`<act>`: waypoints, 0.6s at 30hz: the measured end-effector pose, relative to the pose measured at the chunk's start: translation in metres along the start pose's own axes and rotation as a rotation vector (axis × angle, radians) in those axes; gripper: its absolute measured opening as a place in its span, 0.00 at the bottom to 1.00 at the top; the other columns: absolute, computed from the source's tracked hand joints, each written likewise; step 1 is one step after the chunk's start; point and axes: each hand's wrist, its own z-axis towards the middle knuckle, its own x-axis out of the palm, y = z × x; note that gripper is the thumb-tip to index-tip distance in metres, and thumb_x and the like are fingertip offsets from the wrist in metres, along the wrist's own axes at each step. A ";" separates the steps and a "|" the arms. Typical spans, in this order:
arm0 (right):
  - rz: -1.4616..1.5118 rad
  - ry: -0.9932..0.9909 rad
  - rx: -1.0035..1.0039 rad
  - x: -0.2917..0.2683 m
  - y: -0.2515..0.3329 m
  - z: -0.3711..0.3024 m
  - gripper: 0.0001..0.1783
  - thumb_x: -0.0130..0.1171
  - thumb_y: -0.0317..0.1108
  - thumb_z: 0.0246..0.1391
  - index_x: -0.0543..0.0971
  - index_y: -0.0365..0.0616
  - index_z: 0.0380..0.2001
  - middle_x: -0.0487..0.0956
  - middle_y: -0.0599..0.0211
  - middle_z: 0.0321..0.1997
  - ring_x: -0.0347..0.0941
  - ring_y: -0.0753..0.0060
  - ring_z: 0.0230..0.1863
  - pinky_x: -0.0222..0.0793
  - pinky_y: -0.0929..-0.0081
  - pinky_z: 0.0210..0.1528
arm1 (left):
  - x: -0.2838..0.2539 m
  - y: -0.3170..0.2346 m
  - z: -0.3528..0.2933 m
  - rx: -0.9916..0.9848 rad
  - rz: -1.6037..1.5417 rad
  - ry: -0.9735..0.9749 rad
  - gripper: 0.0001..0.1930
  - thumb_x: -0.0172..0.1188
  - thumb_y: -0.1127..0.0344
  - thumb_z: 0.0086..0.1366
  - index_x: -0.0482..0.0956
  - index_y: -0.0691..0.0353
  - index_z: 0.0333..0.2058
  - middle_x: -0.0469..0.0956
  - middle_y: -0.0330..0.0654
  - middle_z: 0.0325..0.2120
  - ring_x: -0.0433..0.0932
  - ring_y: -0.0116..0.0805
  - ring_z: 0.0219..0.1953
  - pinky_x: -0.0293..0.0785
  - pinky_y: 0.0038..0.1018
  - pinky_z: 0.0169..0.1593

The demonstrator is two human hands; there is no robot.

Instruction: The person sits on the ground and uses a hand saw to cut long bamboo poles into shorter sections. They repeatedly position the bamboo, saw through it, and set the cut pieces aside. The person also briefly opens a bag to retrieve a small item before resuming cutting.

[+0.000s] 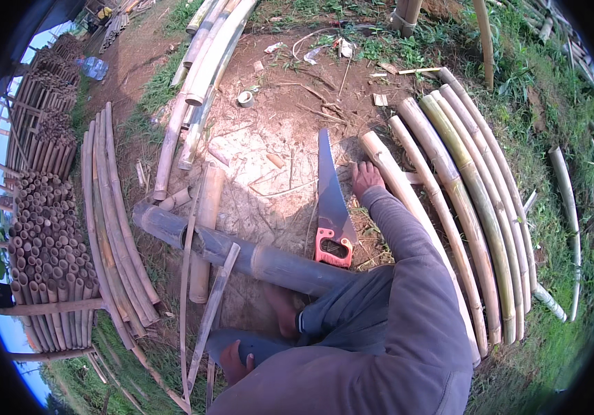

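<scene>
My right hand [366, 180] reaches forward, its short-looking, bent fingers against the left side of a pale bamboo pole [395, 169] near its far end. Low in the picture, my left hand [234, 361] is by my bent leg; most of its fingers are hidden, and a small dark spot shows on it. A handsaw [332, 190] with a red handle lies on the ground left of my right hand, blade pointing away. In front of my legs, a thick dark bamboo pole [279, 266] with an opening in its upper side lies crosswise.
More bamboo poles [459, 162] lie side by side at right. Others are at the upper left [217, 48] and left [114, 221]. Thin bamboo strips [214, 311] lean across the dark pole. A tape roll [246, 99] sits on the dirt, with stacked bamboo [48, 235] far left.
</scene>
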 end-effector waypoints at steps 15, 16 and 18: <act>0.309 -0.111 -0.200 -0.073 -0.064 -0.084 0.19 0.64 0.39 0.56 0.71 0.42 0.44 0.79 0.47 0.37 0.79 0.41 0.40 0.75 0.48 0.44 | 0.007 -0.014 0.024 -0.046 0.070 -0.016 0.29 0.63 0.55 0.63 0.75 0.62 0.60 0.76 0.51 0.50 0.73 0.54 0.53 0.65 0.51 0.60; 0.369 -0.209 -0.137 -0.090 -0.071 -0.090 0.18 0.67 0.41 0.57 0.72 0.43 0.41 0.80 0.52 0.31 0.80 0.44 0.38 0.75 0.51 0.46 | -0.002 -0.019 0.029 -0.103 0.051 0.009 0.29 0.64 0.56 0.61 0.75 0.60 0.60 0.75 0.50 0.51 0.72 0.53 0.55 0.64 0.49 0.61; 0.484 -0.375 -0.002 -0.128 -0.101 -0.111 0.13 0.62 0.39 0.65 0.73 0.42 0.39 0.79 0.50 0.30 0.78 0.40 0.34 0.72 0.52 0.37 | -0.010 -0.019 0.035 -0.160 0.024 0.022 0.29 0.66 0.58 0.59 0.76 0.57 0.59 0.75 0.48 0.52 0.70 0.51 0.57 0.62 0.48 0.63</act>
